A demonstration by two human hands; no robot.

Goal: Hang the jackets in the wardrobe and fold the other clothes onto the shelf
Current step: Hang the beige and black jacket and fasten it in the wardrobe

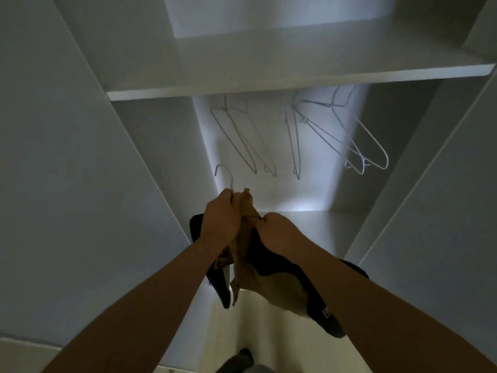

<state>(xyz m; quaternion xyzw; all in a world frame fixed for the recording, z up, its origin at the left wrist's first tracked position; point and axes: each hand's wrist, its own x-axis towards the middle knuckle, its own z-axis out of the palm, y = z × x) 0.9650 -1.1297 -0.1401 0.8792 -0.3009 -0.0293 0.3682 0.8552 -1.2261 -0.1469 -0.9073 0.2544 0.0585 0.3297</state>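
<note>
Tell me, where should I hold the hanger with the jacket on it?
Grip the hanger by its wire neck, just under the hook, from below, as the left hand does. The hook sticks up clear of the jacket, leaving it free for hanging.

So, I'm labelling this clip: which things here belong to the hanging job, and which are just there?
In the job:
jacket
hanger, gripped by the left hand
right hand, pinching the jacket
shelf, for the folded clothes

Just there:
spare hangers, hanging below the shelf
</note>
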